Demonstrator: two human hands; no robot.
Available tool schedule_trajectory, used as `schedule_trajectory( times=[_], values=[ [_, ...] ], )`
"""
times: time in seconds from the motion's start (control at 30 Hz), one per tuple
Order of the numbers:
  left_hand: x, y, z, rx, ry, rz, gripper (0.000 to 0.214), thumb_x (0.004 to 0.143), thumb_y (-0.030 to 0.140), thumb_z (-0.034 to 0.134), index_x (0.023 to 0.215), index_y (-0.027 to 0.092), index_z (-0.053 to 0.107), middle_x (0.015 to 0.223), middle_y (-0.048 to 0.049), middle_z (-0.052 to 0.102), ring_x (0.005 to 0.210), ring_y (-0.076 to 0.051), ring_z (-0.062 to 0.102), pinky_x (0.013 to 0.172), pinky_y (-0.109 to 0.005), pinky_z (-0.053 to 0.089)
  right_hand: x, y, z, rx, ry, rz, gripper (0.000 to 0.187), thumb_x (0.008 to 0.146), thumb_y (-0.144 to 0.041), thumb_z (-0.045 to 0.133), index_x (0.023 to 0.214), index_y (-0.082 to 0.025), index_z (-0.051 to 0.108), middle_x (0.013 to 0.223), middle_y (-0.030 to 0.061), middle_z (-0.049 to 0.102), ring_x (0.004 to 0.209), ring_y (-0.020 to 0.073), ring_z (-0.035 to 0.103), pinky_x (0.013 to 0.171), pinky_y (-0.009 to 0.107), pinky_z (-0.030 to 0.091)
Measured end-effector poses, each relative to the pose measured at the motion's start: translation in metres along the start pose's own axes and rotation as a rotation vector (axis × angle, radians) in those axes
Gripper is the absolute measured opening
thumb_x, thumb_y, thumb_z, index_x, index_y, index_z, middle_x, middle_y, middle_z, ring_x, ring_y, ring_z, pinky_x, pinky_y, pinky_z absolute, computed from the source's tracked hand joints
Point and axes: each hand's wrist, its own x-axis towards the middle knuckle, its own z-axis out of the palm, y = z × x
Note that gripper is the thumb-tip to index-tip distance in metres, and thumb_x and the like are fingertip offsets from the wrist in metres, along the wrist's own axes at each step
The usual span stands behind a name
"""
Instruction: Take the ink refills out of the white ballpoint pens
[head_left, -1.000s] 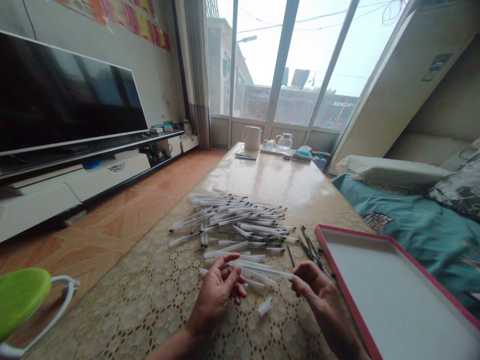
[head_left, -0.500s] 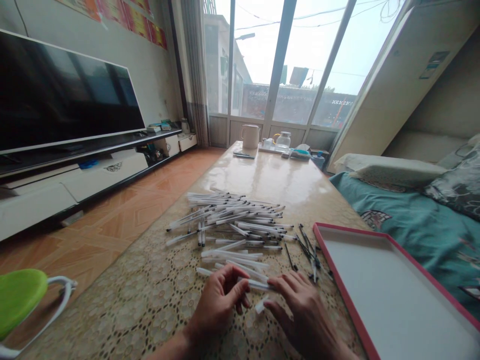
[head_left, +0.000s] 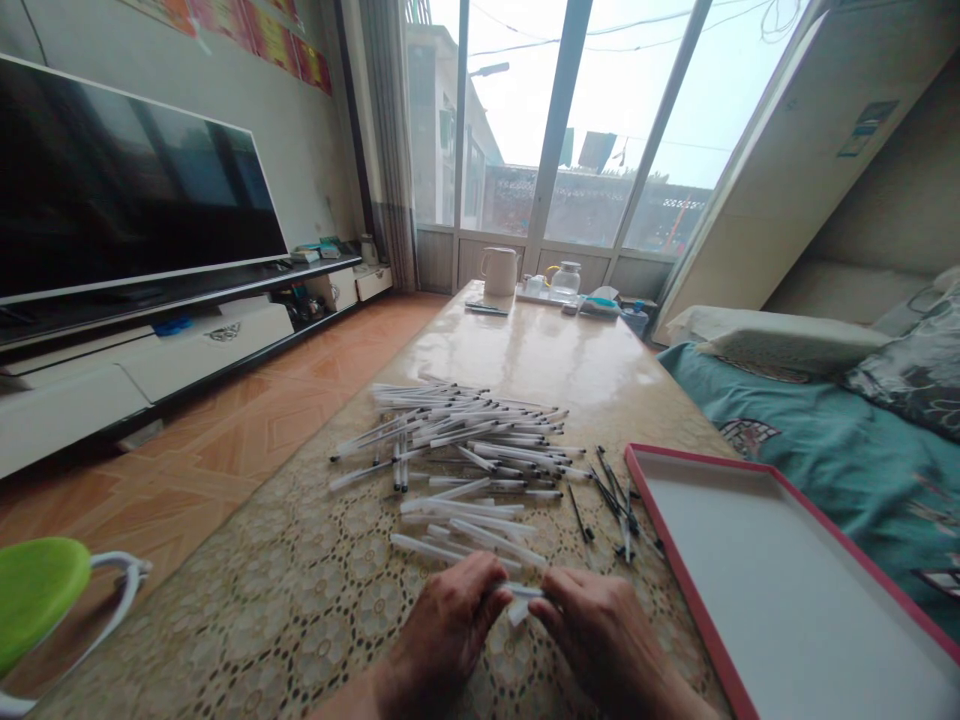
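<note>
Left hand (head_left: 459,610): thumb and fingers pinched on one end of a pale tube (head_left: 524,591). Right hand (head_left: 596,622): fingers and thumb closed on the other end. Only a short span of the tube shows between them, just above the table; the rest is hidden in the grips.

Change: half a second ago the right hand lay flatter, its thumb spread away from the fingers; now it is curled in and the hands stand closer. Judged effect on the work: the tube is under firmer control from both ends. Whether anything is being fitted or turned, cannot tell.

Just under the tube, a short clear piece (head_left: 517,612) lies on the table (head_left: 300,600). Beyond the fingers, loose white tubes (head_left: 480,508); farther off, a heap of pens (head_left: 480,430) with dark ends, mostly lying crosswise. To the right, black sticks (head_left: 616,495) in a loose cluster, beside a pink-rimmed tray (head_left: 795,590).

Table surface: patterned in flowers, glossy towards the window (head_left: 592,110). Far end: jug (head_left: 499,272), glass pot (head_left: 565,279). Room: TV (head_left: 135,185) at left, green stool (head_left: 41,595) near, teal bedding (head_left: 810,440) at right.
</note>
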Motion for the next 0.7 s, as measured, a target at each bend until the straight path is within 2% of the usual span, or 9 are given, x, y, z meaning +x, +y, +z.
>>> schedule_trajectory(
  times=[0.2, 0.43, 0.6, 0.7],
  values=[
    [-0.002, -0.001, 0.003, 0.112, -0.018, -0.026, 0.029, 0.093, 0.033, 0.033, 0.072, 0.020, 0.048, 0.067, -0.0006, 0.057, 0.058, -0.013, 0.055, 0.054, -0.022, 0.036, 0.001, 0.002, -0.004, 0.018, 0.019, -0.041, 0.038, 0.095, -0.043, 0.035, 0.066, -0.021, 0.048, 0.057, -0.0025, 0.058, 0.047, 0.0109, 0.052, 0.047, 0.024, 0.023],
    [-0.004, 0.000, 0.004, 0.120, -0.046, -0.091, 0.036, 0.094, 0.035, 0.027, 0.069, 0.020, 0.048, 0.062, 0.0010, 0.055, 0.057, -0.013, 0.054, 0.056, -0.023, 0.034, 0.003, 0.004, -0.013, 0.021, 0.015, -0.065, 0.044, 0.094, -0.048, 0.033, 0.065, -0.020, 0.049, 0.055, -0.0022, 0.058, 0.045, 0.0101, 0.052, 0.046, 0.024, 0.023],
    [-0.002, 0.006, 0.003, 0.010, -0.023, -0.156, 0.042, 0.093, 0.038, 0.026, 0.063, 0.019, 0.049, 0.058, 0.0014, 0.052, 0.054, -0.013, 0.050, 0.054, -0.023, 0.033, 0.006, -0.001, -0.014, -0.022, 0.040, -0.085, 0.044, 0.094, -0.049, 0.034, 0.064, -0.021, 0.049, 0.054, -0.0023, 0.058, 0.043, 0.0102, 0.052, 0.046, 0.024, 0.023],
    [0.001, 0.007, -0.002, -0.184, 0.025, -0.246, 0.047, 0.091, 0.045, 0.029, 0.056, 0.019, 0.047, 0.049, 0.0027, 0.047, 0.046, -0.012, 0.045, 0.047, -0.023, 0.029, 0.003, 0.008, -0.019, -0.044, 0.060, -0.092, 0.043, 0.093, -0.048, 0.035, 0.064, -0.021, 0.048, 0.053, -0.0027, 0.056, 0.042, 0.0100, 0.049, 0.045, 0.023, 0.023]
  ],
)
